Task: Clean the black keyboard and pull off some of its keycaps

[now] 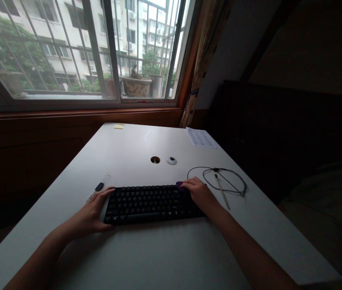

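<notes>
A black keyboard point(147, 203) lies flat on the white table point(147, 257). My left hand point(95, 209) grips its left end, with the thumb at the near corner and the fingers at the far corner. Over the keyboard's right part, my right hand point(199, 193) is closed on a small purple cloth point(179, 184). Only a little of that cloth shows at the fingertips, near the far row of keys. My right hand and wrist hide the keys at that end.
A black cable point(243, 189) lies coiled at the right beside a thin pale stick with a dark tip point(222, 192). Left of the keyboard is a small black clip-like object point(99, 186). Behind are a cable hole point(155, 160), its round cover point(172, 160), yellow notes point(118, 126) and a printed sheet point(201, 138).
</notes>
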The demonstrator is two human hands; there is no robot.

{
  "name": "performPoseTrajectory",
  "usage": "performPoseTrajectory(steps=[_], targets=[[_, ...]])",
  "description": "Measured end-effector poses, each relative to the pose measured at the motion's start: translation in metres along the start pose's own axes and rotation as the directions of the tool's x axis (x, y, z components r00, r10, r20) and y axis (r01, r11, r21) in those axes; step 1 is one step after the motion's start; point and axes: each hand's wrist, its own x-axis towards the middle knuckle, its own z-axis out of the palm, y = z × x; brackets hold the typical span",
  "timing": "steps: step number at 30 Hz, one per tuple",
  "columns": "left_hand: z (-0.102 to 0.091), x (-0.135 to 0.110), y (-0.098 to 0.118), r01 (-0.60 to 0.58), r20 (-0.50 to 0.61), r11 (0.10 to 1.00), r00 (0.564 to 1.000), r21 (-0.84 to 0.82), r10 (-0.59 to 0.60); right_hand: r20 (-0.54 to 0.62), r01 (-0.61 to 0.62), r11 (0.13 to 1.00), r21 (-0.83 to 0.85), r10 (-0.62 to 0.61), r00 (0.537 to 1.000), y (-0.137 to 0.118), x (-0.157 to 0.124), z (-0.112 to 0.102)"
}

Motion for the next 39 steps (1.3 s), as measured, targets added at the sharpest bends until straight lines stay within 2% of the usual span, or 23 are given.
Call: performPoseTrajectory(steps=[7, 13, 22, 33, 39], targets=[[0.002, -0.001, -0.003, -0.008, -0.029, 1.000, 1.000, -0.016, 0.008, -0.131, -0.039, 0.999, 0.005, 0.040, 0.991, 0.011, -0.010, -0.016], [0.002, -0.001, -0.002, -0.024, -0.045, 0.999, 0.999, -0.026, 0.023, -0.191, -0.022, 0.998, 0.067, 0.035, 0.981, -0.007, 0.003, -0.011], [0.002, -0.001, -0.001, -0.022, -0.038, 0.999, 0.999, -0.032, 0.021, -0.161, 0.105, 0.972, 0.211, -0.071, 0.984, -0.057, 0.033, 0.026], [0.002, -0.001, 0.001, -0.010, -0.018, 1.000, 1.000, -0.019, 0.010, -0.115, 0.252, 0.900, 0.355, -0.226, 0.967, -0.107, 0.067, 0.071], [0.001, -0.002, 0.004, 0.012, -0.027, 1.000, 1.000, -0.008, -0.012, -0.122, 0.342, 0.848, 0.405, -0.321, 0.939, -0.138, 0.097, 0.100]])
